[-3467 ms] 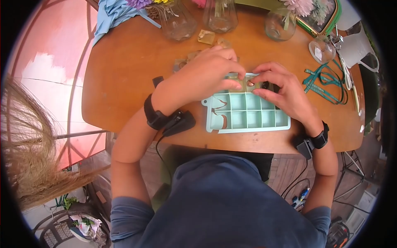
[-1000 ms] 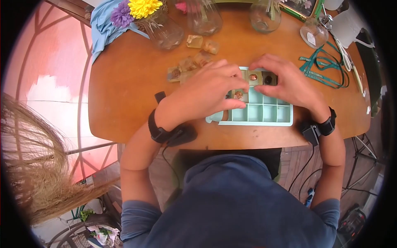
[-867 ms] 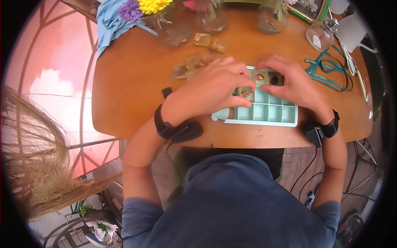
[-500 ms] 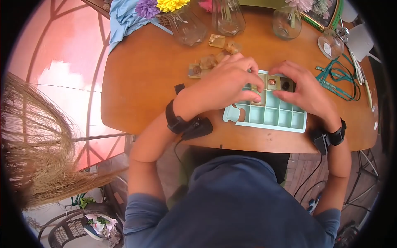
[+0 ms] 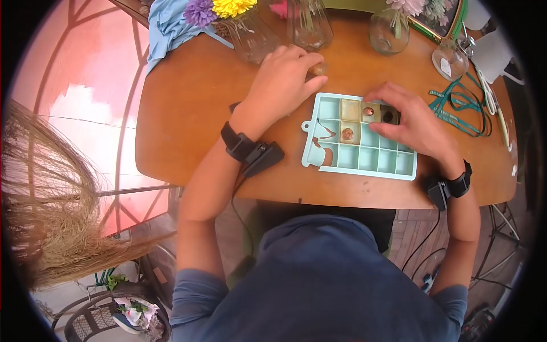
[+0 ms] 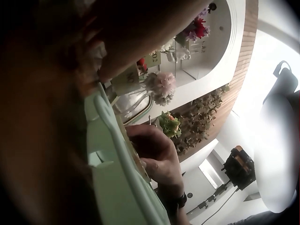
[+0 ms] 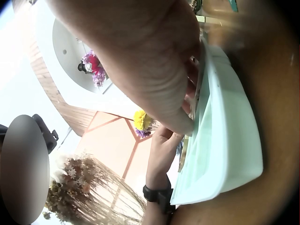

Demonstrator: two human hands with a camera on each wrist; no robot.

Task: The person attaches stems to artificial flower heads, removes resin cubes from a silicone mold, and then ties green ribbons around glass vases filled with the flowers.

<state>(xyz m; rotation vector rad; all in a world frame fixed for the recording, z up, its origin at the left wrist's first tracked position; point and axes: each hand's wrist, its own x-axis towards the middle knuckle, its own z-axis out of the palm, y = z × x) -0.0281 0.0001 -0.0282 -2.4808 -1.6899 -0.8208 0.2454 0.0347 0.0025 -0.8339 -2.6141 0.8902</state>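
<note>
A pale green ice cube tray [image 5: 368, 165] lies near the table's front edge, its left end torn. Clear resin cubes sit in some cells: a plain resin cube [image 5: 350, 110] in the back row and an amber-centred resin cube [image 5: 349, 134] in front of it. My right hand [image 5: 407, 117] rests over the tray's back right, thumb and forefinger apart around a dark-centred cube [image 5: 389, 116]. Behind and left of the tray, my left hand [image 5: 284, 80] covers the loose cubes, with one resin cube [image 5: 317, 69] showing between forefinger and thumb. Its other fingertips are hidden.
Glass vases [image 5: 254, 40] with flowers stand at the back, beside a blue cloth [image 5: 176, 35]. A round glass jar [image 5: 449, 61], green ribbon [image 5: 458, 108] and white cable [image 5: 488, 94] lie at the right. The table edge [image 5: 342, 199] runs close to the body.
My left hand has left the tray and moved back and left over the loose cubes, uncovering the tray's left cells. My right hand stays at the tray's back right.
</note>
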